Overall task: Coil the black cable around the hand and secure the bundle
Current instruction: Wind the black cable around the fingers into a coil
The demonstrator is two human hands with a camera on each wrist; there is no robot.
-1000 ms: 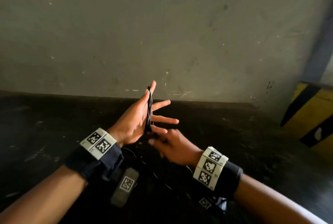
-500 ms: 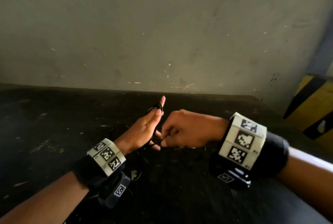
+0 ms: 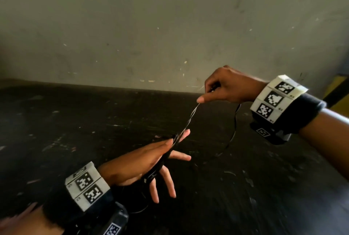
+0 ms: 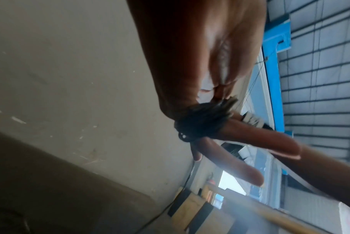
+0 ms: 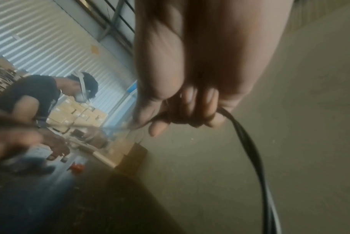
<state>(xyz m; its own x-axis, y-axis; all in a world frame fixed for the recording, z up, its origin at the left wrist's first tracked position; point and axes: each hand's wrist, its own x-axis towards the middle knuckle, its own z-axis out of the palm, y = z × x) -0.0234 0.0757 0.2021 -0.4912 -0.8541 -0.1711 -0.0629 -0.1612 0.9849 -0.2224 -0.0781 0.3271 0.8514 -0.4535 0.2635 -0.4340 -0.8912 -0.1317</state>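
- Here, a grey scuffed concrete wall (image 3: 170, 27) rises behind a dark worn table surface (image 3: 75, 131).
- The left hand (image 3: 136, 161) hovers over the table, fingers straight and spread, with a thin black cable (image 3: 186, 123) coiled in a bundle round the palm.
- The right hand (image 3: 228, 87), raised up and to the right, pinches the cable with curled fingers; one taut strand runs down to the bundle, the loose remainder hangs toward the table.
- White coded marker bands (image 3: 277, 97) sit on both wrists.
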